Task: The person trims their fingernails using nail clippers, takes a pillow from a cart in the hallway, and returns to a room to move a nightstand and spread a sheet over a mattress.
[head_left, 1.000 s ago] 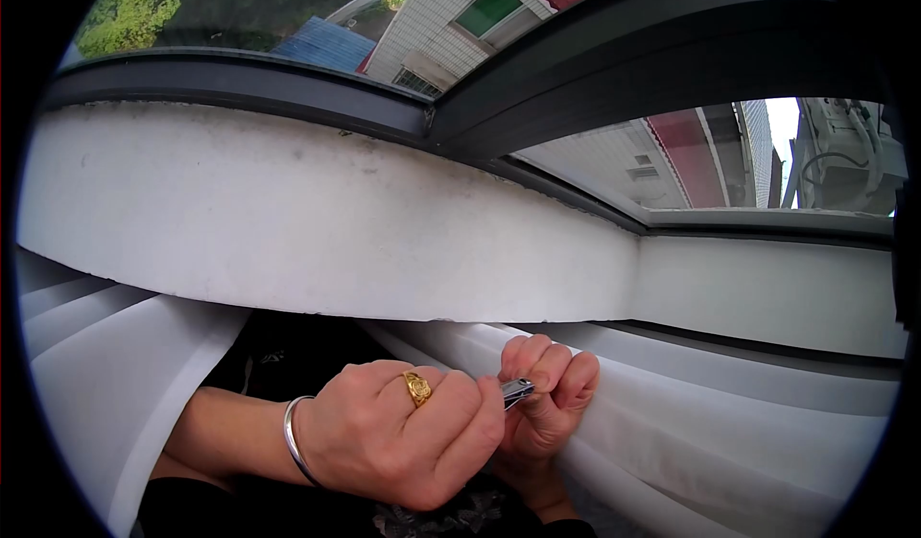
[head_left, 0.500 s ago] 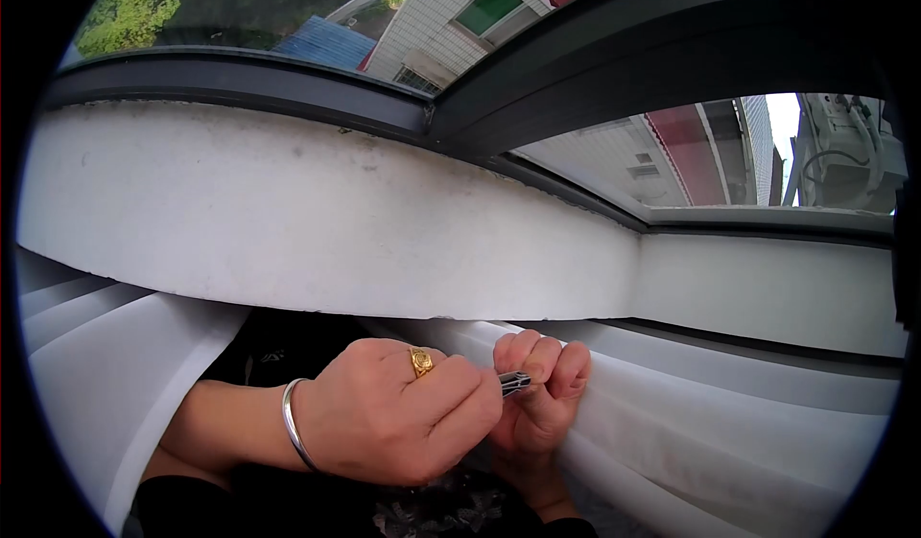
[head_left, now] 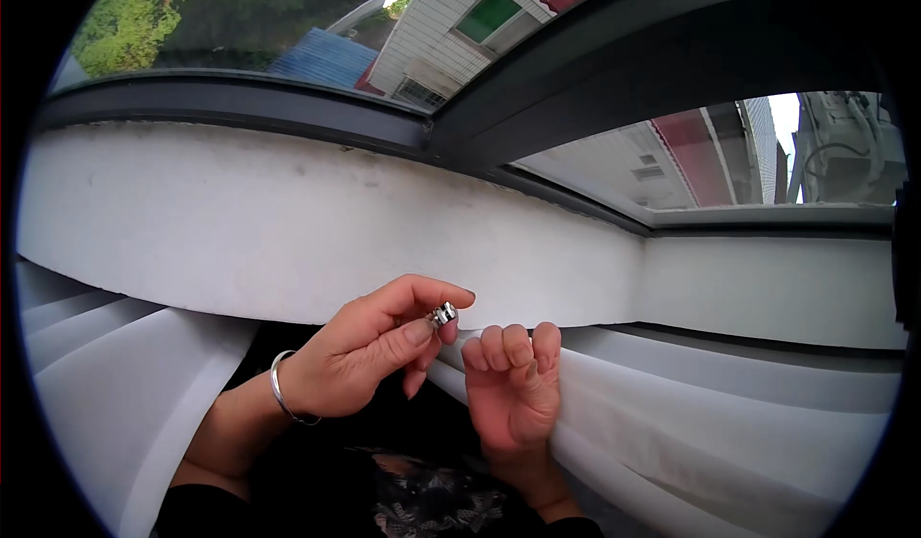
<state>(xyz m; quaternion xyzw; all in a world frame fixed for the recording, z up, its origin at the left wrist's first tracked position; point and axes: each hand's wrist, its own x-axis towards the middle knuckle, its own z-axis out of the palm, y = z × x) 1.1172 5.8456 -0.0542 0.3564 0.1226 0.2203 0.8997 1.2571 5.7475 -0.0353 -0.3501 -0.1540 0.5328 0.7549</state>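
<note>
My left hand (head_left: 360, 351), with a silver bangle (head_left: 278, 382) at the wrist, pinches a small shiny metal nail clipper (head_left: 444, 315) between thumb and fingers. Most of the clipper is hidden by the hand; only one end shows. Close by on the right, my right hand (head_left: 513, 394) is held up with its palm side toward me. Its fingers are curled together with the nails showing, and nothing is in them. A small space lies between the clipper and the right hand.
A white window ledge (head_left: 317, 241) runs in front of the hands, under a dark window frame (head_left: 288, 111). White curtains hang on both sides, the left curtain (head_left: 125, 365) and the right curtain (head_left: 710, 432). Buildings and trees show outside.
My left hand has drawn the clipper back from the right thumb and turned, its fingers loosening. The right hand has shifted slightly left and its curl has loosened.
</note>
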